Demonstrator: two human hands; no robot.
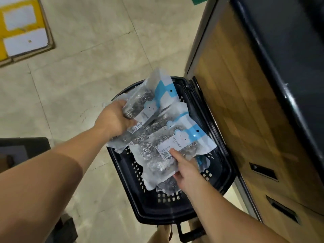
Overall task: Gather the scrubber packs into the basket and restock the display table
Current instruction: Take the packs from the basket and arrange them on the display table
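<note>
Basket (pixel 154 213) beside cabinet (pixel 245 120), scrubber packs (pixel 152 155) over left rim, open floor (pixel 78 85) leftward.

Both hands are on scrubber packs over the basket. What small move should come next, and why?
Probably move the left hand rightward and lower the far scrubber pack into the black basket. Its lower corner hangs past the basket's left rim, while the near scrubber pack, pinched by the right hand, already lies over the pile inside.
</note>
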